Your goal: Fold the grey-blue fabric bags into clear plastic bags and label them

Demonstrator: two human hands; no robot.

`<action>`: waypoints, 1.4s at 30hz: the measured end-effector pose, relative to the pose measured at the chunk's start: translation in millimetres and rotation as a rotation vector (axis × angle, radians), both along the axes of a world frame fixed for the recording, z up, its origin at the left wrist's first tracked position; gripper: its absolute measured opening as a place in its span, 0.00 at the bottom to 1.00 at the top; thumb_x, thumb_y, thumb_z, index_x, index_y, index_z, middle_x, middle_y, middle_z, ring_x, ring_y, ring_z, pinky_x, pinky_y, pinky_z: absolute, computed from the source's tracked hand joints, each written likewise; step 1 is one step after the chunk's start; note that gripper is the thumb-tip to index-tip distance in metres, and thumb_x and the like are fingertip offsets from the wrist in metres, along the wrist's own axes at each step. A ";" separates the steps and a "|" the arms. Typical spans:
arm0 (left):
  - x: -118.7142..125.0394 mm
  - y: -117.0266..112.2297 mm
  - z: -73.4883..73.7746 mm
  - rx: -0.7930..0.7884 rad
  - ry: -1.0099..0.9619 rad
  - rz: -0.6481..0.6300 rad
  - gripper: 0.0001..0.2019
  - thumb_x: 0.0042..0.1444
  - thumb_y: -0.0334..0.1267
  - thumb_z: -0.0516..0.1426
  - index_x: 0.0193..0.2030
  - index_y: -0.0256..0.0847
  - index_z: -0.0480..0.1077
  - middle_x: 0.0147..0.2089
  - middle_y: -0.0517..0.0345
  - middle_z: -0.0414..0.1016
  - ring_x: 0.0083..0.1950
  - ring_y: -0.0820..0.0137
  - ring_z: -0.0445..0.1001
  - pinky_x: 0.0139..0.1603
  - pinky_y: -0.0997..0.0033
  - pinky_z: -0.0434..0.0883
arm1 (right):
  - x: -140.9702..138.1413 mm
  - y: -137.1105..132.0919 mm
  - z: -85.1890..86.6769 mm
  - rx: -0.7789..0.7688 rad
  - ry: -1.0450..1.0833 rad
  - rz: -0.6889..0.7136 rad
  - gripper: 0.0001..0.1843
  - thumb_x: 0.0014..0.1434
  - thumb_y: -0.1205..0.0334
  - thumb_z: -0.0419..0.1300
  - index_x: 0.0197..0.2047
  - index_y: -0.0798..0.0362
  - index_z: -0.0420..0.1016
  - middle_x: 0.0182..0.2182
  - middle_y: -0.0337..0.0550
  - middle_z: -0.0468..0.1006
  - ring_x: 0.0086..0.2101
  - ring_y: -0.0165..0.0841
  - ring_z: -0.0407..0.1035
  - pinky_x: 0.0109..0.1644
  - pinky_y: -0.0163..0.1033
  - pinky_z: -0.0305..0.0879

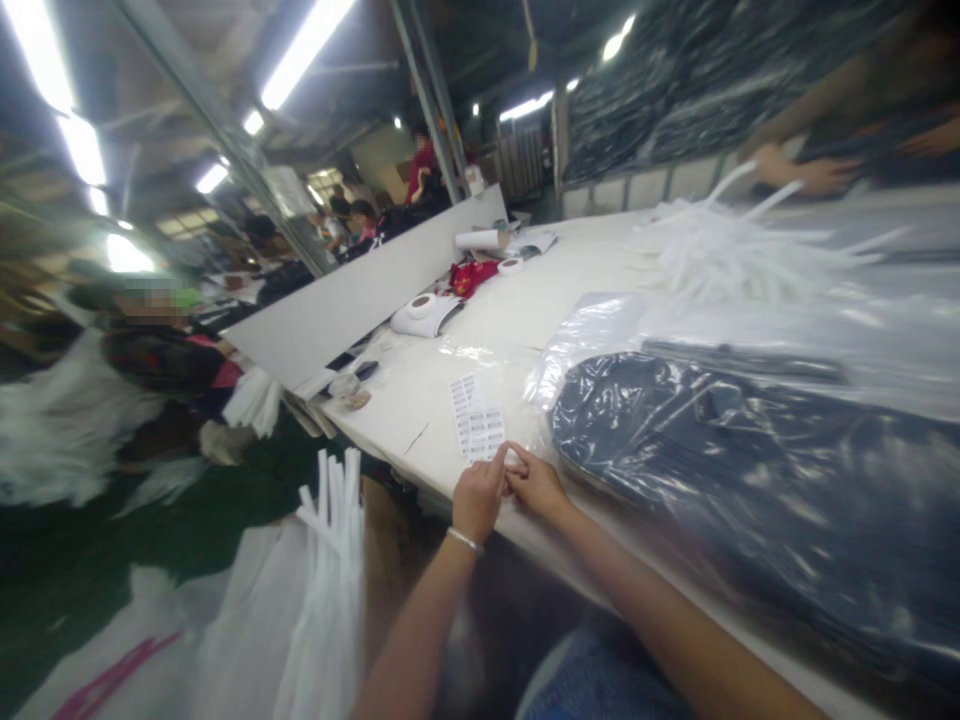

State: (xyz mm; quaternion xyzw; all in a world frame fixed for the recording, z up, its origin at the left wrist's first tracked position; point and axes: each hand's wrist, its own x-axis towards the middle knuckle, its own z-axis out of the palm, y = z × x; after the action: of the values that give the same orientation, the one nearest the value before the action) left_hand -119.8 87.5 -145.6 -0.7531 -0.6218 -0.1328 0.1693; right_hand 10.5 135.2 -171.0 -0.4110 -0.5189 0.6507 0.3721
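Note:
My left hand [480, 498], with a bracelet at the wrist, is closed at the lower right corner of the printed label sheets [484, 425]. These white sheets lie overlapping on the table, with rows of small dark print. My right hand [536, 485] is closed too, its fingertips meeting those of my left just beside the sheets. Whatever is pinched between the fingers is too small and blurred to make out. Close to my right hand lies a dark garment [675, 430] in a clear, shiny plastic bag.
White strips [735, 245] are heaped at the back right, near a co-worker's hands [810, 172]. Tape rolls [421, 305] and red cloth [472, 278] lie along the upright white board [367, 290]. More white strips [337, 510] stand below the table's left edge.

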 end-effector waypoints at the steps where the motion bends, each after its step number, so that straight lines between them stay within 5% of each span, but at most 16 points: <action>1: 0.3 0.5 -1.5 0.001 -0.018 0.006 0.23 0.64 0.33 0.52 0.66 0.41 0.62 0.32 0.55 0.74 0.37 0.66 0.73 0.39 0.69 0.67 | -0.5 0.2 -0.5 -0.008 0.000 -0.003 0.36 0.55 0.67 0.60 0.67 0.49 0.59 0.41 0.42 0.83 0.23 0.28 0.74 0.21 0.29 0.68; 6: 2.2 2.4 -3.4 -0.028 -0.189 0.093 0.22 0.62 0.34 0.54 0.63 0.45 0.65 0.37 0.53 0.78 0.38 0.67 0.75 0.38 0.71 0.69 | -1.2 -0.2 1.0 -0.029 -0.017 -0.014 0.36 0.56 0.66 0.62 0.67 0.47 0.60 0.40 0.40 0.83 0.22 0.28 0.73 0.20 0.29 0.67; 13: 1.3 7.6 8.4 -0.104 -0.674 0.164 0.27 0.55 0.34 0.59 0.63 0.47 0.64 0.38 0.61 0.80 0.35 0.71 0.77 0.40 0.70 0.72 | 1.4 -2.2 9.0 0.007 -0.025 -0.012 0.37 0.56 0.66 0.62 0.67 0.51 0.58 0.37 0.41 0.83 0.23 0.28 0.74 0.20 0.28 0.67; 19: -2.9 15.8 11.3 -0.112 -1.225 0.250 0.30 0.49 0.35 0.63 0.61 0.40 0.66 0.36 0.60 0.79 0.39 0.71 0.77 0.44 0.70 0.72 | -0.5 -1.9 6.6 -0.021 -0.039 -0.045 0.38 0.55 0.68 0.59 0.68 0.52 0.56 0.37 0.43 0.82 0.23 0.29 0.75 0.19 0.28 0.67; 22: -7.2 17.6 11.0 -0.141 -1.400 0.329 0.32 0.49 0.37 0.63 0.62 0.36 0.64 0.38 0.55 0.79 0.37 0.72 0.77 0.38 0.74 0.71 | -1.8 -2.1 8.5 -0.039 -0.053 -0.061 0.38 0.55 0.69 0.59 0.68 0.53 0.57 0.37 0.44 0.82 0.23 0.29 0.75 0.18 0.28 0.66; 26: -16.2 17.0 10.8 -0.172 -1.510 0.405 0.37 0.48 0.44 0.64 0.64 0.34 0.62 0.39 0.51 0.78 0.30 0.76 0.72 0.24 0.79 0.62 | -2.0 -2.9 15.5 -0.050 -0.083 -0.076 0.38 0.54 0.70 0.58 0.68 0.55 0.56 0.36 0.45 0.82 0.22 0.29 0.74 0.18 0.29 0.67; 34: -30.7 17.0 13.3 -0.187 -1.624 0.456 0.43 0.42 0.52 0.66 0.64 0.33 0.63 0.30 0.58 0.71 0.24 0.79 0.65 0.19 0.79 0.51 | -3.6 -1.4 14.7 -0.054 -0.123 -0.094 0.38 0.54 0.68 0.58 0.68 0.56 0.56 0.33 0.44 0.82 0.20 0.29 0.73 0.19 0.29 0.66; 39: -21.8 12.2 17.8 -0.134 -1.593 0.357 0.40 0.45 0.49 0.66 0.65 0.38 0.62 0.39 0.54 0.76 0.29 0.77 0.70 0.25 0.78 0.62 | -0.5 -1.9 13.8 -0.011 -0.165 -0.145 0.33 0.56 0.63 0.57 0.65 0.52 0.60 0.48 0.47 0.78 0.20 0.25 0.71 0.22 0.32 0.67; 42: -13.8 7.4 18.2 -0.072 -1.382 0.273 0.35 0.50 0.45 0.64 0.65 0.41 0.61 0.41 0.55 0.78 0.30 0.76 0.72 0.34 0.74 0.69 | 1.1 -2.0 19.4 0.051 -0.225 -0.238 0.24 0.58 0.56 0.57 0.58 0.51 0.67 0.48 0.45 0.77 0.26 0.28 0.72 0.32 0.35 0.69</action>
State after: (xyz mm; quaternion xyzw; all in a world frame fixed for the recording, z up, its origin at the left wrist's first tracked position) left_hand -133.6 94.9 -127.4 -0.4166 -0.6800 -0.5376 -0.2741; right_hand 11.6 133.2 -151.6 -0.5304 -0.5212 0.5385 0.3962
